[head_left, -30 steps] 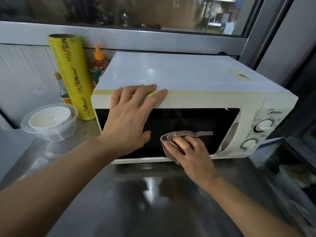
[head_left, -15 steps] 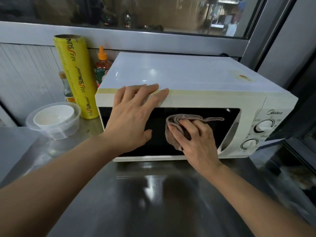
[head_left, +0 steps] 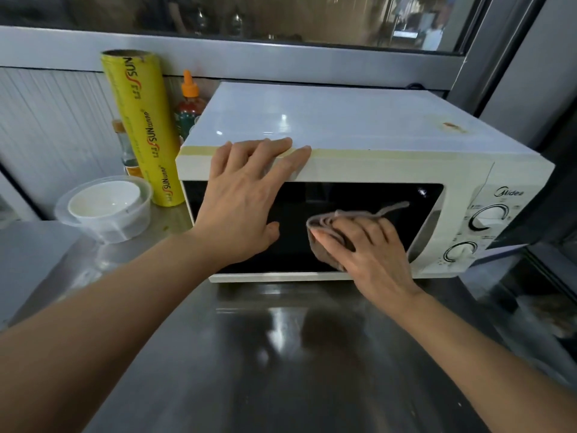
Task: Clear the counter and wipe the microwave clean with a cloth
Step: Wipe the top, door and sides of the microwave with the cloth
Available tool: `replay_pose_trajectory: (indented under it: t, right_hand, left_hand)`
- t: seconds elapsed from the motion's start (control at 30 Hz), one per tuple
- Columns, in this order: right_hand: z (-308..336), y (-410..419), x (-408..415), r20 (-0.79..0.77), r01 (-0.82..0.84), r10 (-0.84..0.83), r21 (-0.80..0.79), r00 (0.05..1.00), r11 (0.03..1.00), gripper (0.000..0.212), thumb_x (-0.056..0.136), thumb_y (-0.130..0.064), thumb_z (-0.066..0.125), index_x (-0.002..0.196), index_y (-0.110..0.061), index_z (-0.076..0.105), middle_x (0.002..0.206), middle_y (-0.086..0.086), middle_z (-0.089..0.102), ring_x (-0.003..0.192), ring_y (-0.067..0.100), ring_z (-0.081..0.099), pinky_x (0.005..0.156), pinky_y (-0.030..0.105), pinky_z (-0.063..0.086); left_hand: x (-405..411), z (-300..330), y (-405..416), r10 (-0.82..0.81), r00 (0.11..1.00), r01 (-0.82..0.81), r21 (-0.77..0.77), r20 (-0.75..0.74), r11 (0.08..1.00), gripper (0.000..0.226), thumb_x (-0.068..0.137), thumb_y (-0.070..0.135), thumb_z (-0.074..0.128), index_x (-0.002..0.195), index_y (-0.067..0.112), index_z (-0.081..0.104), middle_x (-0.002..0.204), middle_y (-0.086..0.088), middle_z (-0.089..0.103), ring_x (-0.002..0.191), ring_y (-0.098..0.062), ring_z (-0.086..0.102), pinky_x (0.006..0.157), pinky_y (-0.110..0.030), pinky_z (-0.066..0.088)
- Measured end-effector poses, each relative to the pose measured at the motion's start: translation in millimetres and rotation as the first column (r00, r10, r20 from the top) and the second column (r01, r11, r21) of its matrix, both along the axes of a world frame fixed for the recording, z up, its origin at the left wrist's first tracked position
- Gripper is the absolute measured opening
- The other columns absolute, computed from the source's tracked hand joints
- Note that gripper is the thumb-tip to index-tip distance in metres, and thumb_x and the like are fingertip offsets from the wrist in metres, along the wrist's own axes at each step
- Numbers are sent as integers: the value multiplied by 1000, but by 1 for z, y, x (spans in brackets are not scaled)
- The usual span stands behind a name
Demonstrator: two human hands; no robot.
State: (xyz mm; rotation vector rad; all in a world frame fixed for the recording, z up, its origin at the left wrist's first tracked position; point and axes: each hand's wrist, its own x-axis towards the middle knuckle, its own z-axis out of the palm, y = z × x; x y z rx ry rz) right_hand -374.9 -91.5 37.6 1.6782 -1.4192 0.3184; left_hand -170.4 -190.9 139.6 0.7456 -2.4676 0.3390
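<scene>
Cloth [head_left: 324, 242] pressed flat on dark door glass of microwave [head_left: 359, 164], mid-wipe.

Right hand [head_left: 368, 248] spread over bunched cloth, fingers slightly apart, pinning it low on glass; left hand [head_left: 246, 201] braced at top front edge, fingers spread and flat, gripping nothing. Likely risks: loose cloth tail catching 1 of 2 knobs [head_left: 487, 217] just beside glass and turning it; hard push sliding microwave back along slick steel counter [head_left: 281, 354]; brown stain [head_left: 452, 127] on top missed.
</scene>
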Motion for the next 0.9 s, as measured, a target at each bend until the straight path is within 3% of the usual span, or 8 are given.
replay_pose_trajectory:
  t: [0.1, 0.2, 0.3, 0.43, 0.57, 0.63, 0.73, 0.9]
  right_hand:
    - [-2, -5, 8, 76, -12, 16, -58, 997, 998, 45, 86, -13, 48, 129, -26, 53, 124, 6, 39, 105, 29, 42, 89, 44, 36]
    - [-27, -1, 18, -39, -45, 50, 131, 998, 990, 44, 82, -18, 51, 123, -29, 61, 126, 0, 41, 106, 24, 41, 90, 41, 36]
    - [-44, 8, 16, -144, -2, 57, 360, 988, 933, 55, 69, -25, 75, 122, -29, 62, 128, -5, 56, 110, 19, 52, 92, 38, 47]
    - [-44, 20, 2, -150, 95, -32, 439, 988, 894, 64, 62, -26, 80, 124, -26, 62, 128, -4, 59, 111, 19, 57, 87, 40, 50]
    - [-41, 56, -44, -145, 224, -179, 413, 973, 883, 66, 57, -15, 80, 121, -17, 63, 125, 6, 61, 110, 27, 58, 92, 47, 42]
    - [-41, 69, -59, -185, 249, -191, 384, 964, 889, 58, 62, -11, 72, 119, -12, 64, 124, 11, 60, 110, 32, 57, 99, 48, 31]
    - [-38, 67, -61, -190, 201, -142, 346, 971, 916, 39, 73, -12, 60, 111, -13, 66, 120, 9, 61, 108, 29, 58, 105, 50, 31]
    - [0, 60, -64, -36, 195, -192, 112, 981, 974, 33, 83, -13, 42, 110, -12, 62, 119, 8, 58, 103, 24, 61, 107, 49, 22]
  left_hand:
    - [-2, -2, -1, 5, 1000, -5, -16, -11, 1000, 106, 53, 29, 80, 144, 29, 25, 144, -3, 35, 125, -28, 28, 107, -43, 15]
    - [-1, -2, -2, 14, 1000, -14, -28, 3, 1000, 107, 52, 29, 81, 144, 28, 26, 144, -3, 36, 125, -28, 28, 105, -41, 14]
    - [-1, -1, 0, 20, 1000, -20, -15, 19, 1000, 106, 53, 28, 81, 144, 28, 27, 144, -3, 36, 125, -29, 30, 105, -42, 17]
    - [0, 3, 2, 19, 1000, -19, 3, 14, 1000, 101, 55, 26, 80, 143, 26, 31, 143, -4, 37, 124, -31, 33, 104, -43, 21]
    - [-1, 6, 5, 11, 1000, -11, 43, -3, 999, 94, 57, 28, 79, 140, 25, 36, 141, -3, 40, 123, -32, 35, 103, -46, 24]
    - [-6, 8, 10, 31, 998, -28, 70, -45, 997, 85, 60, 32, 77, 136, 23, 41, 138, -4, 42, 123, -32, 35, 103, -46, 25]
    - [-25, 11, 23, 17, 995, -12, 48, -102, 999, 75, 63, 36, 72, 131, 18, 46, 136, -4, 45, 123, -33, 37, 104, -51, 26]
    - [-69, 23, 37, -76, 997, 76, 40, 14, 996, 79, 64, 37, 69, 136, 22, 40, 142, 1, 40, 127, -30, 35, 106, -52, 26]
